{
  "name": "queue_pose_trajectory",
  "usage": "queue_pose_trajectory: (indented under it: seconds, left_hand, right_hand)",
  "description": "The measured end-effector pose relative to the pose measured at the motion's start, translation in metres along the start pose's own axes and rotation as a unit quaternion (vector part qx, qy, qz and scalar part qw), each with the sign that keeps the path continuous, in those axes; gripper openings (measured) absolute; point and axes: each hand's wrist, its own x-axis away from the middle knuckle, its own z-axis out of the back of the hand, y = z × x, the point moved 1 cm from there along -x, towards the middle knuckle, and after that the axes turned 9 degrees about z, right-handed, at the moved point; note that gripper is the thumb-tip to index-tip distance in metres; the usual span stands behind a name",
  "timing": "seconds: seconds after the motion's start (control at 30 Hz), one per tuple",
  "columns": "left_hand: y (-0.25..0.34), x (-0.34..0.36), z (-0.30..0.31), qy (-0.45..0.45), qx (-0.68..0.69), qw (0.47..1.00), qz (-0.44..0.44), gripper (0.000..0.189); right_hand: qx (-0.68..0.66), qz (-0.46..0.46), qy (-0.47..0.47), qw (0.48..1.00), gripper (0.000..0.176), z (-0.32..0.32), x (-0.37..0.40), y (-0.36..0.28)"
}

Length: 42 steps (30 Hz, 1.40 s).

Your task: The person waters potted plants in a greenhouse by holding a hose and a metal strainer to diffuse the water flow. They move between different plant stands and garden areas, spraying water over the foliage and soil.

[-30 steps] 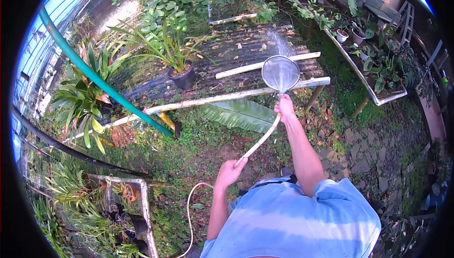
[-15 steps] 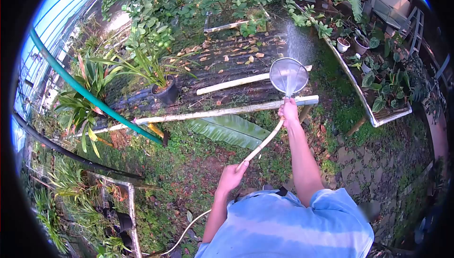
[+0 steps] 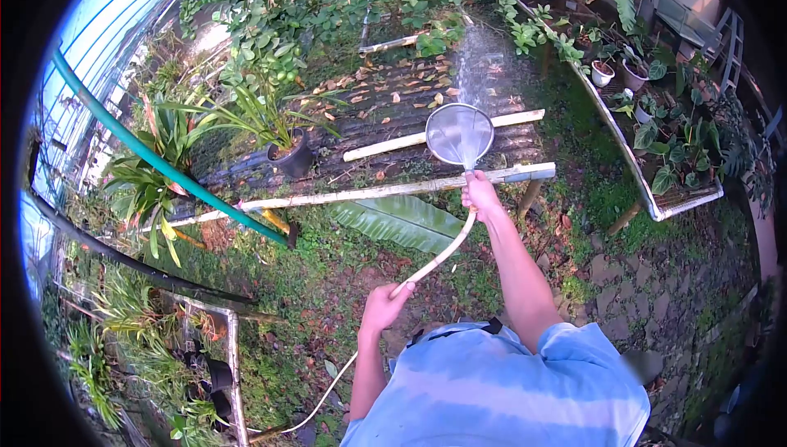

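Note:
My right hand (image 3: 480, 195) grips the neck of a pale hose (image 3: 443, 255) just below its round metal spray head (image 3: 460, 133). Water (image 3: 471, 61) sprays up from that head over a bench of dark corrugated sheet (image 3: 410, 94) strewn with dry leaves. Lower down, my left hand (image 3: 384, 306) is closed around the same hose, which trails off past my left side to the ground. A potted plant with long green leaves (image 3: 288, 150) stands on the bench, left of the spray head.
White poles (image 3: 393, 191) edge the bench. A green pipe (image 3: 156, 160) slants across the left. A large fallen leaf (image 3: 402, 221) lies on the mossy ground. A raised tray of potted plants (image 3: 656, 127) is at right, more pots (image 3: 217, 381) at lower left. Stone paving (image 3: 648, 283) is at right.
The spray head has swung left, from over the bench's right end toward its middle, and the water jet moved with it. Both hands kept their grip on the hose.

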Motion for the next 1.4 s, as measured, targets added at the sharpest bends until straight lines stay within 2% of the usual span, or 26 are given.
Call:
queue_pose_trajectory:
  seconds: [0.23, 0.43, 0.53, 0.67, 0.73, 0.9, 0.97, 1.1, 1.2, 1.3, 1.4]
  left_hand:
    - [-0.039, 0.029, 0.022, 0.003, 0.026, 0.999, 0.037, 0.051]
    - [-0.071, 0.045, 0.028, -0.003, 0.055, 0.997, 0.047, 0.052]
    - [-0.084, 0.051, 0.033, -0.001, 0.059, 0.997, 0.050, 0.053]
    - [-0.092, 0.056, 0.044, 0.025, 0.072, 0.996, 0.055, 0.054]
    - [-0.096, 0.057, 0.050, 0.028, 0.070, 0.995, 0.058, 0.054]
    - [-0.109, 0.041, 0.045, -0.032, 0.044, 0.998, 0.040, 0.051]
    - [-0.102, 0.038, 0.040, -0.088, 0.040, 0.995, 0.006, 0.047]
    - [-0.094, 0.021, 0.031, -0.128, 0.017, 0.991, -0.044, 0.041]
    - [-0.099, 0.005, 0.019, -0.129, -0.003, 0.990, -0.048, 0.044]
    - [-0.102, -0.012, 0.008, -0.135, -0.014, 0.990, -0.039, 0.039]
    - [-0.083, -0.026, -0.009, -0.137, 0.040, 0.988, -0.064, 0.044]
  right_hand:
    - [0.031, -0.071, -0.130, 0.988, 0.009, -0.060, 0.010, 0.029]
    - [0.087, -0.097, -0.172, 0.977, 0.010, -0.094, 0.027, 0.042]
    - [0.066, -0.101, -0.168, 0.978, 0.011, -0.097, 0.033, 0.055]
    - [-0.024, -0.028, -0.049, 0.998, 0.011, -0.095, 0.052, 0.064]
    - [-0.042, -0.013, -0.021, 0.999, 0.011, -0.092, 0.055, 0.069]
    - [-0.052, 0.025, 0.075, 0.996, 0.011, -0.058, 0.073, 0.067]
    - [-0.050, 0.027, 0.105, 0.993, 0.011, -0.032, 0.084, 0.065]
    - [-0.064, 0.053, 0.152, 0.985, 0.009, 0.007, 0.087, 0.049]
    - [-0.079, 0.071, 0.179, 0.978, 0.008, 0.023, 0.090, 0.032]
    - [-0.067, 0.095, 0.197, 0.973, 0.008, 0.035, 0.089, 0.010]
    - [-0.068, 0.106, 0.172, 0.977, 0.009, 0.055, 0.073, 0.001]
